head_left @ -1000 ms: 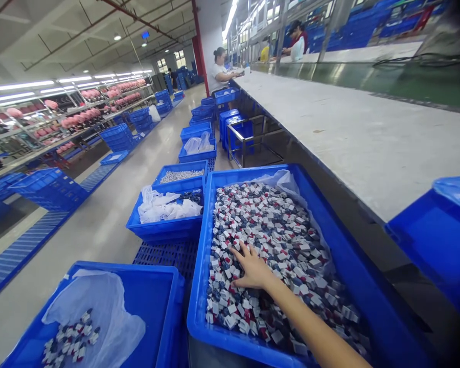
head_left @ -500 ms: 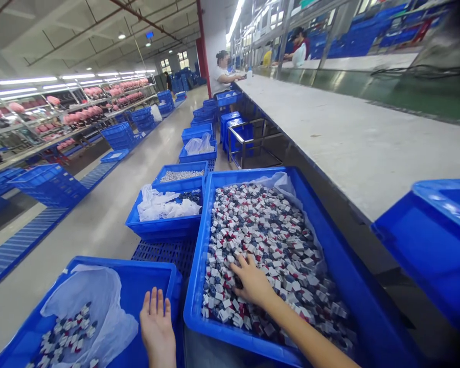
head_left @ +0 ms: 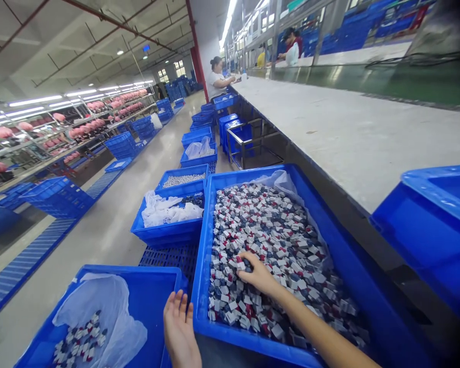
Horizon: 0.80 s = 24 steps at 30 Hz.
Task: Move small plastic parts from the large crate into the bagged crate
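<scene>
My right hand (head_left: 258,276) reaches into a large blue crate (head_left: 200,276) filled with small white, red and dark blue plastic pieces (head_left: 268,225). Its thumb and fingers are closed round a small plastic piece (head_left: 240,262) of the same colours, just over the pile. Palm up, my left hand (head_left: 181,327) is open between this crate and a lower blue crate (head_left: 153,291) on the left, its fingers slightly curled and nothing in it. Inside that left crate, a thin white plastic liner (head_left: 111,291) carries a small heap of similar pieces (head_left: 80,340).
Beyond the hands stands a blue crate (head_left: 168,232) with crumpled white bags, and more crates line up behind it. A long pale worktable (head_left: 341,128) runs along the right, an empty-looking blue bin (head_left: 425,235) at its near end. A co-worker (head_left: 217,79) sits farther along.
My right hand's fingers, spread on the pile before, have closed round a piece and lifted slightly. My left hand has shifted right toward the large crate, its fingers curling a little.
</scene>
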Each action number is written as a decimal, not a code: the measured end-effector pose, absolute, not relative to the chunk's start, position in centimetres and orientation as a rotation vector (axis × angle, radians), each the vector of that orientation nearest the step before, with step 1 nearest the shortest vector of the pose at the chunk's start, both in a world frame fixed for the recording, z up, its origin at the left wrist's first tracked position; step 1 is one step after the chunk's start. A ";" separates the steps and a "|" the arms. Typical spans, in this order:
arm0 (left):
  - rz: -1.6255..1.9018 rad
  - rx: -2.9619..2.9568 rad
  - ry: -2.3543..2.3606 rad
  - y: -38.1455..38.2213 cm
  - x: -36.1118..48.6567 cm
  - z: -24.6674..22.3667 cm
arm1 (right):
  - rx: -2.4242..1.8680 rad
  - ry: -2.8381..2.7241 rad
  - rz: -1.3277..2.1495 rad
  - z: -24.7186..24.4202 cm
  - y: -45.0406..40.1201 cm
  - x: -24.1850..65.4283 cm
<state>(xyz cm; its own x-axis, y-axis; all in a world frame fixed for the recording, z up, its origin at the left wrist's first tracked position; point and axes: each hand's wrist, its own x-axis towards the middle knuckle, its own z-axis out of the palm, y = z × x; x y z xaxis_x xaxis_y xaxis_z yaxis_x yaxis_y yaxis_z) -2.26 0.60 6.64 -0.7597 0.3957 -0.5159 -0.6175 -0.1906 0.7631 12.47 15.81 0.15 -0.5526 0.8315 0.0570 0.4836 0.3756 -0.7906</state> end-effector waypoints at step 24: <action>1.651 -0.306 0.695 9.1 6.0 9.6 | -0.822 -1.448 1.386 8.8 11.0 13.1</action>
